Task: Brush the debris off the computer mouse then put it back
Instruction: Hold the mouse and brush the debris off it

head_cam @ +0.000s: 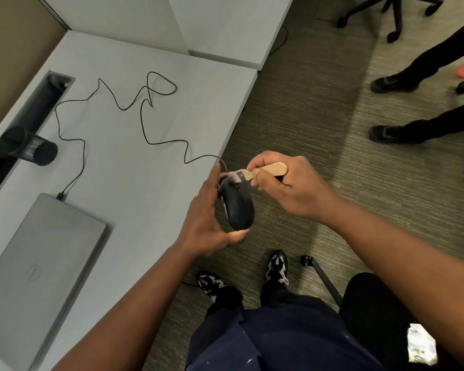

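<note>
Mouse (237, 203), black and wired, was held in the air just off the desk (134, 162) edge, over the carpet (300, 103); my left hand (208, 223) cupped it from the side, thumb under its rear end and fingers wrapped round the far flank. My right hand (281, 183) was closed on the wooden handle of a small brush (263, 171), whose pale bristle end lay on the front of the mouse, near the buttons. The cord (145, 124) ran in loose loops back across the desk to a closed laptop (40, 266). I judged the brushing step to be in hand, the put-back not yet begun. No debris could be made out at this size. The next move, as I read it, called for short strokes away from the body so that dust fell to the carpet, with the left grip kept firm; afterwards the mouse would need a bare patch of desk with slack cord.
</note>
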The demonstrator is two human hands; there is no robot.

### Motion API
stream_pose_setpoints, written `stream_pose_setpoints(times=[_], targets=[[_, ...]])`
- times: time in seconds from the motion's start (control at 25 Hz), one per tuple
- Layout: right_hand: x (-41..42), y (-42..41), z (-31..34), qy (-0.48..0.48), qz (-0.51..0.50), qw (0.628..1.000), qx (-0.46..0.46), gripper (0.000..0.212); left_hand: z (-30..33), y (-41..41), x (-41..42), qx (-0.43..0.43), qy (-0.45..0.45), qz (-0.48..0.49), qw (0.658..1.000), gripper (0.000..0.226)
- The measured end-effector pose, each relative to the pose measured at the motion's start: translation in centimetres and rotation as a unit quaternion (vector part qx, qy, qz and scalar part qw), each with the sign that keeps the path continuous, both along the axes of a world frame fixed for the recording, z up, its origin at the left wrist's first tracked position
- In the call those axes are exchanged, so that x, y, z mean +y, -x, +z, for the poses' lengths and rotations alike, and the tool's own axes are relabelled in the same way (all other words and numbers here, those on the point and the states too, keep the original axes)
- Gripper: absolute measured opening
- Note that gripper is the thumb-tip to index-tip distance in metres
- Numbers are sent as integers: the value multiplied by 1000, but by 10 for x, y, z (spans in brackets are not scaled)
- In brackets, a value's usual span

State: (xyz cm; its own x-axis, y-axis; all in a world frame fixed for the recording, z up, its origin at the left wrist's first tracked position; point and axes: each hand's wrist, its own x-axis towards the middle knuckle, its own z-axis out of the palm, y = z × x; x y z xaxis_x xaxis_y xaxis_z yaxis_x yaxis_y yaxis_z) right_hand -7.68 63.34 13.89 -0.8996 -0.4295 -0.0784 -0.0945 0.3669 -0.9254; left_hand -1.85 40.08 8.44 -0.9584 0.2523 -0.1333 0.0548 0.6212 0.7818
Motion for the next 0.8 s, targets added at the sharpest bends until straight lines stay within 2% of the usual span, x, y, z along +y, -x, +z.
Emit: stream_pose_setpoints(times=[0.08, 0.24, 0.4, 0.56, 0.68, 0.8], targets=[[1, 0, -1, -2, 4, 1000, -22, 12, 0, 0, 0, 7, 11, -3, 1000, 146], [9, 5, -6, -3, -56, 998, -14, 14, -1, -4, 0, 7, -2, 9, 1000, 141], [10, 10, -9, 104, -83, 988, -74, 7, -1, -2, -1, -18, -47, 47, 998, 137], [12, 12, -8, 181, -126, 964, -149, 22, -1, -1, -2, -50, -92, 71, 992, 133], [12, 15, -9, 179, -113, 956, -202, 29, -1, -1, -3, -54, -103, 73, 990, 134], [11, 20, -11, 143, -158, 961, -175, 18, 0, -1, -4, -56, -103, 70, 991, 135]])
